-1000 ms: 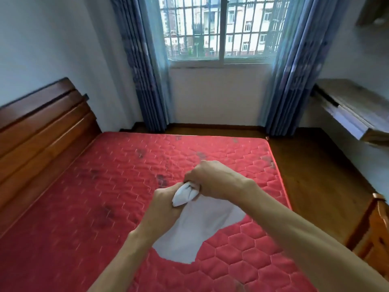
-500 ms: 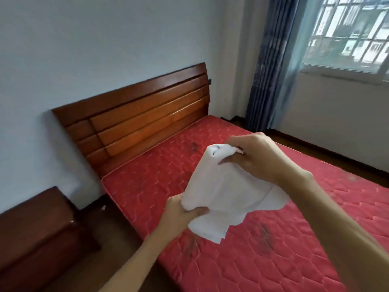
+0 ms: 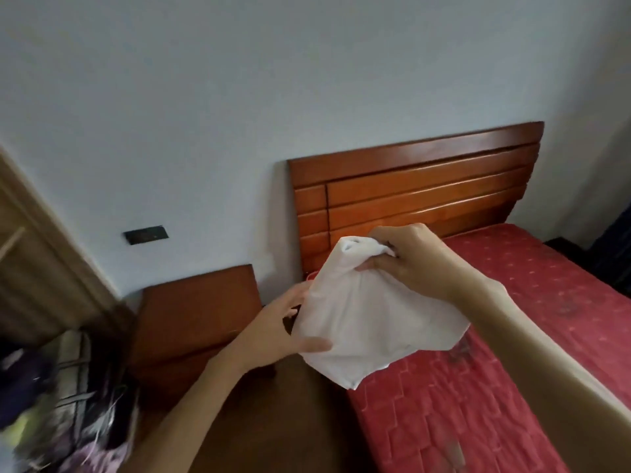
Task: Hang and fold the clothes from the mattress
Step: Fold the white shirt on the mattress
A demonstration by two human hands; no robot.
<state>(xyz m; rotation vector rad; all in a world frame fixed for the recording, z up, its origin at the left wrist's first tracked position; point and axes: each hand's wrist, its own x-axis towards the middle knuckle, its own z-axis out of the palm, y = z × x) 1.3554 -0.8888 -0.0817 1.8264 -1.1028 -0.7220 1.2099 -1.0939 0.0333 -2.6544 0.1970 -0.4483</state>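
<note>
Occluded and indistinct regions
Fingers of the left hand point(image 3: 273, 331) are hidden behind the white garment point(image 3: 368, 319); the lower-left clothes pile point(image 3: 51, 404) is blurred and edge-cropped.

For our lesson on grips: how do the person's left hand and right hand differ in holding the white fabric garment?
The right hand bunches the top of the white fabric garment in curled fingers; the left hand pinches its side edge, thumb in front, fingers straighter. The right hand sits higher than the left hand. Both hold the garment clear of the red quilted mattress.
</note>
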